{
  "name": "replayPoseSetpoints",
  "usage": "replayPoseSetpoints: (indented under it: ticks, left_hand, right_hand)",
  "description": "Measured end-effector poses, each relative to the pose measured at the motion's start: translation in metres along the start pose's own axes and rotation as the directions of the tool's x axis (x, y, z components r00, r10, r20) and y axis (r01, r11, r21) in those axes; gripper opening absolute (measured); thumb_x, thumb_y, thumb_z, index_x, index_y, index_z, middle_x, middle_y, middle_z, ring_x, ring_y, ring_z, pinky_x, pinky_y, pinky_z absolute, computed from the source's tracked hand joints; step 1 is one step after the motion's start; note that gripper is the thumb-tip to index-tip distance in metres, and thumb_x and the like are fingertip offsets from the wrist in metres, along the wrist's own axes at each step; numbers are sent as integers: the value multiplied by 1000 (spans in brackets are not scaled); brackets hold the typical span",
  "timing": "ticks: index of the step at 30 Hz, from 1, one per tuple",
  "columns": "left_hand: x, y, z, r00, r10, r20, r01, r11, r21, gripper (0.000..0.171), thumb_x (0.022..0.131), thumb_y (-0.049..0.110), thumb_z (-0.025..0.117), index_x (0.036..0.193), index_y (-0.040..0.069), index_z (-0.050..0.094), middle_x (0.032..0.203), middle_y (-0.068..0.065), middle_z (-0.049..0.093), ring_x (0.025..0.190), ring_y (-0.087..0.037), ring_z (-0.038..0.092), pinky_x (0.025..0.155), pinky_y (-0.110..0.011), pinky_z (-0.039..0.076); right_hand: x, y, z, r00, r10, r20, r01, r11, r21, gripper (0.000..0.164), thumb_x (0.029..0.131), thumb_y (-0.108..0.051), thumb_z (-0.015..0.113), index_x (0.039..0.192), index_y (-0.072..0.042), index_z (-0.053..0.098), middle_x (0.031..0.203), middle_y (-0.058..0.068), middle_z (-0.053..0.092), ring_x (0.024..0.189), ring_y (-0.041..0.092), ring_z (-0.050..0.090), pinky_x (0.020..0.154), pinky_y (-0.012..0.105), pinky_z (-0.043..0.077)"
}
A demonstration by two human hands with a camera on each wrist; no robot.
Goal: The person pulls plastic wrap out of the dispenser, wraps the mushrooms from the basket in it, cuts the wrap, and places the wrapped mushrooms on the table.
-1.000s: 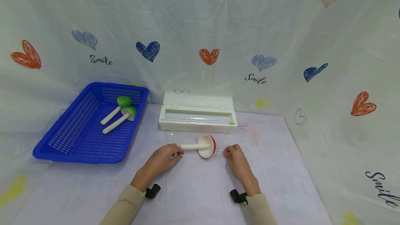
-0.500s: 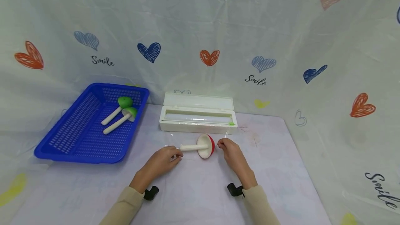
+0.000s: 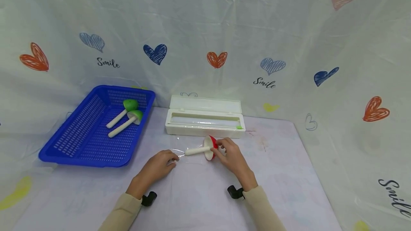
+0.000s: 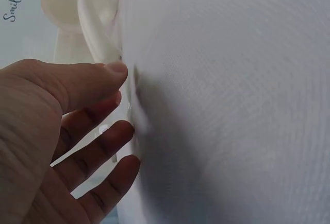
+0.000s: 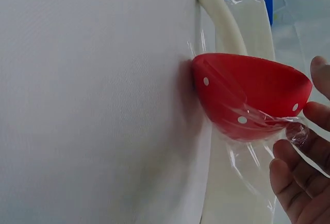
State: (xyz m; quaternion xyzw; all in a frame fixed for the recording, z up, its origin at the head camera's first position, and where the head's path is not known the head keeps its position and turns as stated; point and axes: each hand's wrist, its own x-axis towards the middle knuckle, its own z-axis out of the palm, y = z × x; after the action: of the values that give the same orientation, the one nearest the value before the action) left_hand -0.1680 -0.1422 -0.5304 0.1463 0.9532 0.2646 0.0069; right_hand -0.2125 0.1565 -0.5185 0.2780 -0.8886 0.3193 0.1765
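A toy mushroom (image 3: 197, 150) with a white stem and a white-dotted red cap (image 5: 247, 92) lies on its side on a sheet of clear cling film (image 3: 184, 142). My right hand (image 3: 233, 156) is at the cap, thumb and forefinger around its upper rim, pinching film drawn over the red side. Film clings to a fingertip (image 5: 296, 131) in the right wrist view. My left hand (image 3: 157, 168) is just left of the stem's end, thumb close to the fingers, with film stretching from its fingertips to the stem. Its hold on the film is partly hidden behind the thumb (image 4: 111, 72).
Behind the mushroom stands a white cling film dispenser (image 3: 205, 131), its lid raised and a roll inside. A blue perforated basket (image 3: 83, 161) at the left holds two green-capped toy mushrooms (image 3: 123, 126). A curtain printed with hearts (image 3: 289, 27) rises behind the table.
My right hand has moved left from beside the mushroom onto its cap, bringing film along. My left hand has drawn slightly left from the stem's end. The mushroom has tilted slightly.
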Motion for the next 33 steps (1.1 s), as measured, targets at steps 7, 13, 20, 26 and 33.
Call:
replayPoseSetpoints:
  ticks: [7,13,20,26,33]
  left_hand:
    - [0,-5,2,1000,-6,-20,6,1000,1,18,85,3,81,101,11,77,99,-1,73,101,-22,69,91,-42,57]
    - [2,-4,0,998,-54,15,54,999,4,13,85,8,82,98,9,79,98,-1,72,101,-24,66,93,-43,56]
    - [7,-3,2,999,-33,-12,34,998,48,5,86,8,82,87,12,79,89,3,70,90,-17,64,83,-37,56]
    - [12,-4,2,998,16,-56,-9,991,136,8,90,8,77,84,13,76,80,3,65,76,-13,58,69,-31,51]
    - [23,2,-7,994,5,-107,6,995,103,3,93,12,74,94,10,76,74,4,54,73,-12,48,63,-28,43]
  right_hand:
    - [6,-9,4,998,59,30,-59,998,0,31,85,-16,86,109,-3,71,103,8,68,87,24,68,76,34,62]
    - [9,-9,7,996,66,52,-67,998,20,31,86,-16,85,109,-2,71,103,9,68,86,27,68,76,38,62]
    - [10,-8,8,996,70,53,-71,997,10,30,86,-17,85,108,-3,71,103,7,67,86,26,66,75,37,62]
    - [11,-8,9,996,72,55,-73,997,19,29,86,-17,85,107,-3,71,102,8,66,85,27,67,75,37,62]
    - [11,-9,8,996,70,51,-71,997,21,28,86,-16,86,106,-3,71,101,7,66,85,27,67,74,38,61]
